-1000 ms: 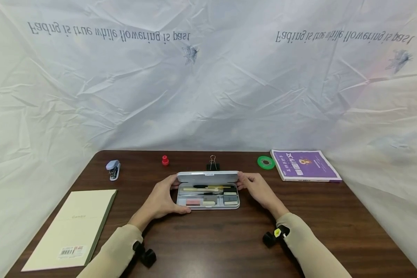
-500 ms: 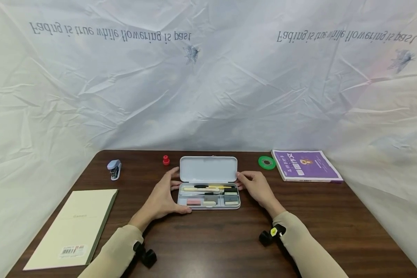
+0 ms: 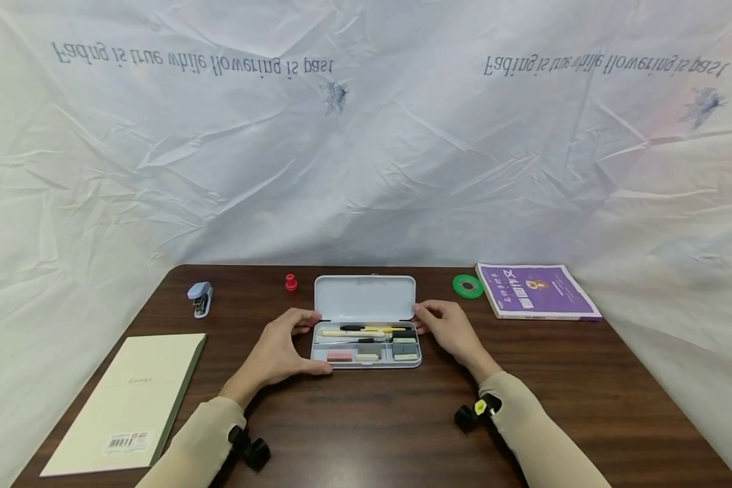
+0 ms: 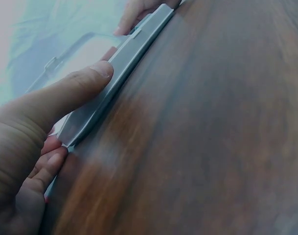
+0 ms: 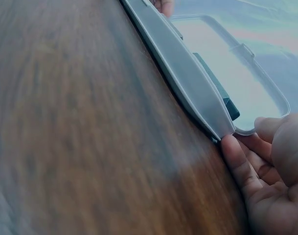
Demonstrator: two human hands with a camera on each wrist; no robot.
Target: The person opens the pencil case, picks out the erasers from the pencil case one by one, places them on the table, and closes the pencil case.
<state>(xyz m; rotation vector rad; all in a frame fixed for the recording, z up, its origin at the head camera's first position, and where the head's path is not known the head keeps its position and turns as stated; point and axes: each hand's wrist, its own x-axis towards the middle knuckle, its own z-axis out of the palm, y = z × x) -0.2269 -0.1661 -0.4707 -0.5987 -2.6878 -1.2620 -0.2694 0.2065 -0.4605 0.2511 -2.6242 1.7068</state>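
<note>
A pale grey pencil case [image 3: 358, 364] lies on the table with its lid [image 3: 364, 298] raised and tipped back. Inside are a cream pen [image 3: 350, 333], a black-and-yellow pen [image 3: 372, 328], a pink eraser [image 3: 339, 355] and several other small blocks. My left hand [image 3: 277, 349] grips the case's left end, thumb on the front wall and fingers round behind. At the opposite end, my right hand [image 3: 454, 332] holds the case by its back right corner, the thumb against the lid's edge. In the right wrist view its curled fingers [image 5: 237, 159] touch the case's end wall.
A cream notebook [image 3: 125, 400] and a light blue stapler [image 3: 200, 299] are on the left. Behind the case stands a small red object [image 3: 291, 282]. A green tape roll [image 3: 467, 286] and a purple book [image 3: 533, 290] lie at the back right, before a hanging white sheet [image 3: 366, 169].
The pencil case's lid has swung up and back from half open. My left fingers have drawn down from beside the lid to the hinge corner. The binder clip behind is now hidden.
</note>
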